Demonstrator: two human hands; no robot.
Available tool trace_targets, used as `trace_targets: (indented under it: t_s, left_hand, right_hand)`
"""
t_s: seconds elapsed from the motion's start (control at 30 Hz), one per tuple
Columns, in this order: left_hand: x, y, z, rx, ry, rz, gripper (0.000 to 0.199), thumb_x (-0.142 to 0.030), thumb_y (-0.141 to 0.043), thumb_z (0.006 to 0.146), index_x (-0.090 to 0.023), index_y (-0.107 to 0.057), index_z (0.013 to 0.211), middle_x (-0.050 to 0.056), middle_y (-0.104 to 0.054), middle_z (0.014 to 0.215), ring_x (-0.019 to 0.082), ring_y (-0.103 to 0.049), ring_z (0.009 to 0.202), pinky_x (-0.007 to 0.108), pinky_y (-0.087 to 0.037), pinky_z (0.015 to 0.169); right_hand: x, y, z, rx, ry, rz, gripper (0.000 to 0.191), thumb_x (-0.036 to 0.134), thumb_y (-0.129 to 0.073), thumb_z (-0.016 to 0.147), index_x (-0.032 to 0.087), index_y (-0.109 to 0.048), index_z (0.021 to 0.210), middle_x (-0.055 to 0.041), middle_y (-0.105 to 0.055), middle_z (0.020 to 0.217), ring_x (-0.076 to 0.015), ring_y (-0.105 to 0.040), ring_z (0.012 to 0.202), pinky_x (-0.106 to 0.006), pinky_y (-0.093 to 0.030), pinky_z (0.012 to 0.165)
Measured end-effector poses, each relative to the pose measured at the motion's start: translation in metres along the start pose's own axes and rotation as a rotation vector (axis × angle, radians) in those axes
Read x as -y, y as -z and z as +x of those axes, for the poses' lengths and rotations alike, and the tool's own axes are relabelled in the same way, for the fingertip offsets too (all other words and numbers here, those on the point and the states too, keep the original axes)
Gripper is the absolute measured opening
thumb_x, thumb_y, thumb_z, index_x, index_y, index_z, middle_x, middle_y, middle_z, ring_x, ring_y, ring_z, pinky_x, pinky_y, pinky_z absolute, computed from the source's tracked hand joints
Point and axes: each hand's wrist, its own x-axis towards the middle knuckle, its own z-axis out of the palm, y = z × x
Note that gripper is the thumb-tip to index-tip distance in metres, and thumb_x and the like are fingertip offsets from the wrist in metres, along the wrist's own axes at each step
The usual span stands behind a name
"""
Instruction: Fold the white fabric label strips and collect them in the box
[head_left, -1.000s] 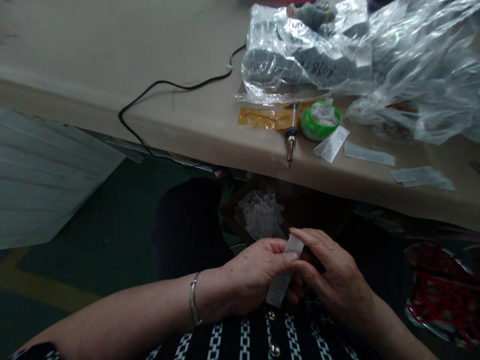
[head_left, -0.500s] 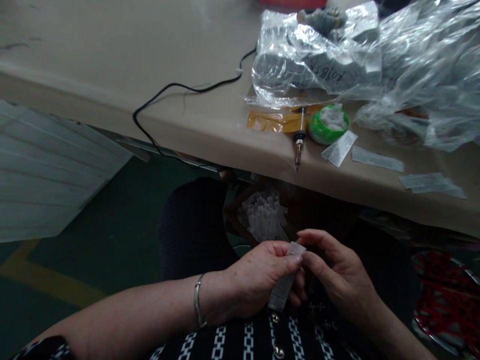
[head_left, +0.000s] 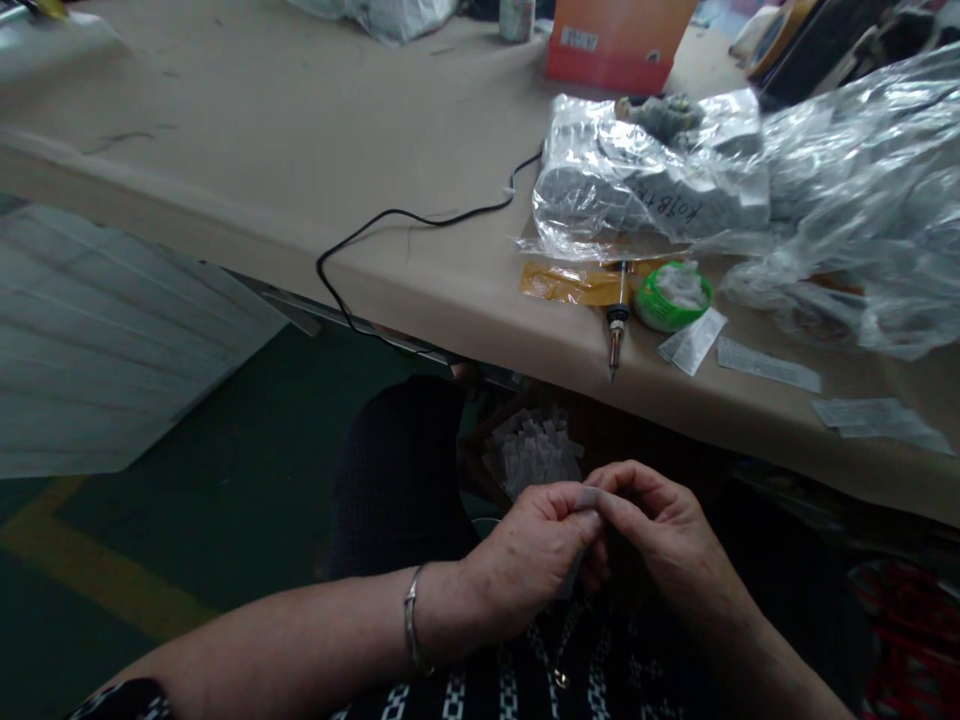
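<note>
My left hand (head_left: 529,545), with a bracelet at the wrist, is closed on a small whitish label strip (head_left: 589,496) in front of my body. The thumb and fingers of my right hand (head_left: 660,520) pinch the strip's upper end, close against the left fingertips. Most of the strip is hidden by the fingers. Just beyond the hands, a pile of similar white strips (head_left: 536,450) lies in a box below the table edge.
On the table (head_left: 262,120) are a soldering iron (head_left: 616,330), a green tub (head_left: 671,300), loose labels (head_left: 769,363), clear plastic bags (head_left: 652,190), an orange-red box (head_left: 615,45) and a black cable (head_left: 390,212). Red material (head_left: 907,640) is at lower right.
The view has shifted, so the table objects appear lower and more of the table's far side shows. My right fingers have closed onto the strip's upper end, which now looks bent over.
</note>
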Motion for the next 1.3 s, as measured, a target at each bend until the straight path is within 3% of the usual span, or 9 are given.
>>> trace_targets:
  t_s: [0.17,0.33,0.53,0.8,1.03,1.3]
  left_hand:
    - [-0.008,0.004,0.004,-0.010,-0.043,0.055,0.023,-0.033,-0.056,0.080,-0.014,-0.057,0.068,0.000,-0.055,0.060,0.010,-0.048,0.055,0.023,-0.039,0.058]
    - [-0.028,0.012,0.015,-0.103,-0.232,0.254,0.014,-0.024,-0.058,0.080,-0.013,-0.066,0.077,0.000,-0.058,0.069,0.010,-0.048,0.064,0.021,-0.038,0.062]
    - [-0.049,0.024,0.031,-0.228,-0.534,0.590,0.019,-0.027,-0.055,0.085,-0.016,-0.070,0.084,0.003,-0.067,0.077,0.014,-0.057,0.073,0.021,-0.041,0.068]
    - [-0.058,0.029,0.050,-0.274,-0.721,0.934,0.021,-0.025,-0.049,0.089,-0.016,-0.067,0.081,0.002,-0.065,0.073,0.013,-0.058,0.068,0.022,-0.041,0.065]
    - [-0.061,0.027,0.059,-0.293,-0.819,0.969,0.017,-0.020,-0.052,0.087,-0.015,-0.065,0.080,0.002,-0.065,0.072,0.011,-0.058,0.067,0.021,-0.042,0.066]
    - [-0.062,0.028,0.062,-0.307,-0.836,0.978,0.019,-0.021,-0.048,0.089,-0.015,-0.064,0.080,0.002,-0.064,0.072,0.011,-0.057,0.067,0.021,-0.042,0.066]
  right_hand:
    - [0.005,0.001,0.010,-0.057,0.146,-0.089,0.023,0.039,-0.066,0.077,0.018,-0.058,0.069,-0.0001,-0.062,0.061,-0.0118,-0.057,0.051,-0.023,-0.049,0.049]
    - [0.017,0.011,0.028,-0.106,0.348,-0.239,0.019,0.034,-0.066,0.075,0.017,-0.062,0.067,-0.0028,-0.064,0.078,-0.0142,-0.059,0.071,-0.024,-0.049,0.065]
    - [0.033,0.013,0.046,-0.208,0.341,-0.294,0.023,0.039,-0.067,0.073,0.017,-0.060,0.071,0.0020,-0.056,0.064,-0.0104,-0.048,0.057,-0.021,-0.040,0.053]
    - [0.038,0.015,0.055,-0.329,0.486,-0.500,0.018,0.034,-0.062,0.077,0.017,-0.061,0.071,0.0025,-0.057,0.062,-0.0106,-0.050,0.057,-0.020,-0.040,0.054]
    - [0.040,0.020,0.059,-0.417,0.643,-0.638,0.010,0.027,-0.060,0.078,0.018,-0.062,0.073,0.0035,-0.060,0.063,-0.0098,-0.054,0.057,-0.019,-0.042,0.056]
    - [0.042,0.021,0.063,-0.435,0.681,-0.647,0.009,0.025,-0.061,0.079,0.018,-0.063,0.074,0.0038,-0.061,0.063,-0.0090,-0.055,0.056,-0.018,-0.043,0.055]
